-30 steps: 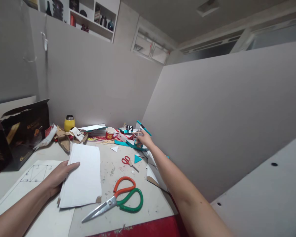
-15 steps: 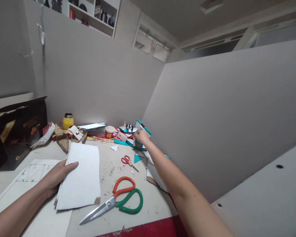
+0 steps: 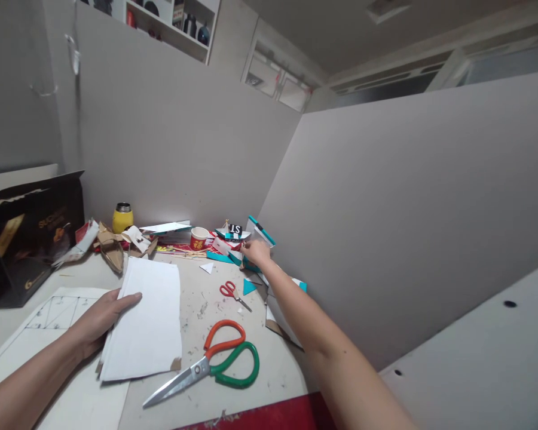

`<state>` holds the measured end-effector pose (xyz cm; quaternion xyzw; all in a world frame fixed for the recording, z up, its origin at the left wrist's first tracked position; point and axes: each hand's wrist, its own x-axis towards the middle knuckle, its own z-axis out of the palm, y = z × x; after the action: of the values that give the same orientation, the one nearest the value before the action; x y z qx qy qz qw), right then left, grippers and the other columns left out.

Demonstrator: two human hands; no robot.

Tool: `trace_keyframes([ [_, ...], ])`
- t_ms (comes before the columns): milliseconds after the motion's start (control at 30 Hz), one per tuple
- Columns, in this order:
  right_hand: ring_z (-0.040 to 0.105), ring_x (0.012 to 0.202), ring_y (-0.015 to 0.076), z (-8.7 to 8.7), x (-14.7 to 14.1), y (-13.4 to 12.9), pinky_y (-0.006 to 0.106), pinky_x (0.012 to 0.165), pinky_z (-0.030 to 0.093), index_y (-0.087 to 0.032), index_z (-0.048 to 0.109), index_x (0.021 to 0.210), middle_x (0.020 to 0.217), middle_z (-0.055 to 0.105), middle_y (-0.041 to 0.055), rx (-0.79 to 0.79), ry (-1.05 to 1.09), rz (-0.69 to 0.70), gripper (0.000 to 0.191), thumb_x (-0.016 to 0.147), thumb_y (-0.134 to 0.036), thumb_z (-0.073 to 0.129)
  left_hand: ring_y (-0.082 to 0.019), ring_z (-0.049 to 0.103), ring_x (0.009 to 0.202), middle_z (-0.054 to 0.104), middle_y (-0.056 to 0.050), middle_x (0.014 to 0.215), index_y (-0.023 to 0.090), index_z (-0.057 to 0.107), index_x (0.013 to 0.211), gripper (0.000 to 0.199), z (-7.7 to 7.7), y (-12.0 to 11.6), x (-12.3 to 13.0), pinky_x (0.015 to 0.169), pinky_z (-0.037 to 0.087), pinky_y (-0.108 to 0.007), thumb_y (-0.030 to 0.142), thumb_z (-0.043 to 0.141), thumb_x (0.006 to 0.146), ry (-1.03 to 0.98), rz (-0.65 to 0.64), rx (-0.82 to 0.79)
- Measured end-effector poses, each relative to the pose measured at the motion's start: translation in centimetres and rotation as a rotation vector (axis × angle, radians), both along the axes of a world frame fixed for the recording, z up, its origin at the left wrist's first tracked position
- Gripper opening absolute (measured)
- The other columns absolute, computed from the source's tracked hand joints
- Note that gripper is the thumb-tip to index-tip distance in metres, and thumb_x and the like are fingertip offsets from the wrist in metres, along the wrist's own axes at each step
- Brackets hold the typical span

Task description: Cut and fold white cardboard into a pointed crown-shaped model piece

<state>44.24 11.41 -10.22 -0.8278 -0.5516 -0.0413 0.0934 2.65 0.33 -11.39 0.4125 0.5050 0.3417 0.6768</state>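
Note:
My left hand [image 3: 110, 316] grips a small stack of white cardboard sheets [image 3: 150, 316] by its left edge, thumb on top. Under it lies a large paper [image 3: 65, 304] with a ruled pencil drawing. Stretched to the back of the table, my right hand [image 3: 257, 253] has its fingers closed among teal and white card pieces [image 3: 252, 267]; what they pinch is too small to make out. Just behind that hand is a small card boat [image 3: 233, 234] with a black piece lettered "ST". Large scissors [image 3: 206, 364] with orange and green handles lie beside the stack.
Small red-handled scissors [image 3: 233, 292] and card scraps [image 3: 249, 286] lie mid-table. At the back are a red paper cup [image 3: 199, 239], a yellow jar [image 3: 122, 220] and brown cardboard pieces [image 3: 112, 251]. A black box [image 3: 31, 239] stands left; a grey partition [image 3: 385, 209] rises right.
My right hand has shifted slightly at the teal card pieces, its fingers still closed. The left hand keeps its hold on the white sheets. The view has moved a little.

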Motion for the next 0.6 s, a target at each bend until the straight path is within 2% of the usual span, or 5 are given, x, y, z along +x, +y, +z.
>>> trace_keyframes([
  [267,0.062,0.1,0.0218,-0.08,0.41,-0.12,0.042,0.085,0.054,-0.017,0.059,0.119,0.119,0.061,0.009,-0.041,0.062,0.068,0.03,0.095,-0.035,0.057,-0.03,0.074,0.064,0.077,-0.015,0.082,0.014,0.057,0.113,0.043,0.16,-0.16,0.16,0.053,0.059,-0.035,0.029,0.074,0.076,-0.001,0.007,0.001],
  [600,0.062,0.101,0.0221,-0.34,0.34,0.37,0.042,0.085,0.054,-0.016,0.058,0.12,0.12,0.06,0.0091,-0.032,0.1,0.082,0.03,0.095,-0.034,0.057,-0.029,0.074,0.063,0.077,-0.015,0.083,0.014,0.058,0.11,0.046,-0.16,0.21,-0.02,0.052,0.059,-0.035,0.032,0.077,0.072,-0.016,0.0,-0.003],
])
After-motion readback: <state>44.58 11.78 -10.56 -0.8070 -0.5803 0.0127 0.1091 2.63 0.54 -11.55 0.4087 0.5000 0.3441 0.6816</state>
